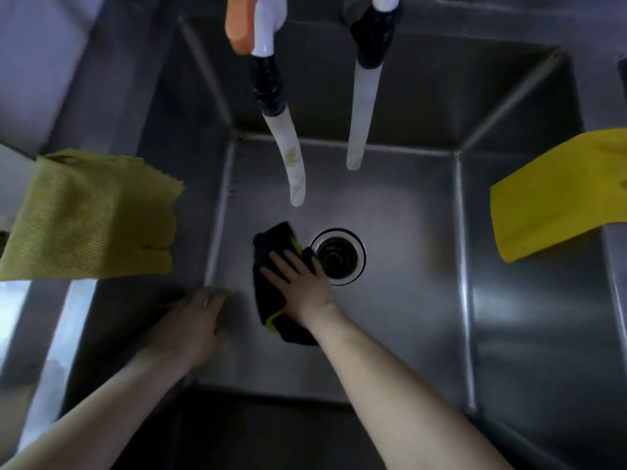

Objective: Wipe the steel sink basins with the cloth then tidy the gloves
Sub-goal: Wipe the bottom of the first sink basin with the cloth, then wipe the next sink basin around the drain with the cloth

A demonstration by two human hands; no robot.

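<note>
**Right hand flat on the cloth beside the drain**

The right hand (298, 283) reaches down into the steel basin (407, 317), palm down, fingers spread and lying flat on a dark cloth (271, 245). It is not pinching anything; it presses the cloth against the basin floor. The cloth is black with a thin yellow-green edge and is bunched under the palm, one end poking out past the fingertips and the other trailing back under the wrist. It sits just left of the round drain (338, 256), with its right edge touching or all but touching the drain's rim.

The left hand (195, 320) is lower left, blurred, fingers loosely together and a little curled. It looks to be resting by the basin's left wall, near the front corner, holding nothing that I can make out; whether it really touches the steel I cannot tell.

Two pale hoses hang from above the back wall, each bound with black tape near the top. The left hose (291, 164) curves down and ends above the floor, just behind the cloth; the right hose (359, 123) hangs straighter and ends higher. Both tips are stained brown.

A yellow-green rag (91, 215) is draped over the left rim. A bright yellow glove (556, 195) hangs over the right rim, cuff pointing into the basin.
</note>
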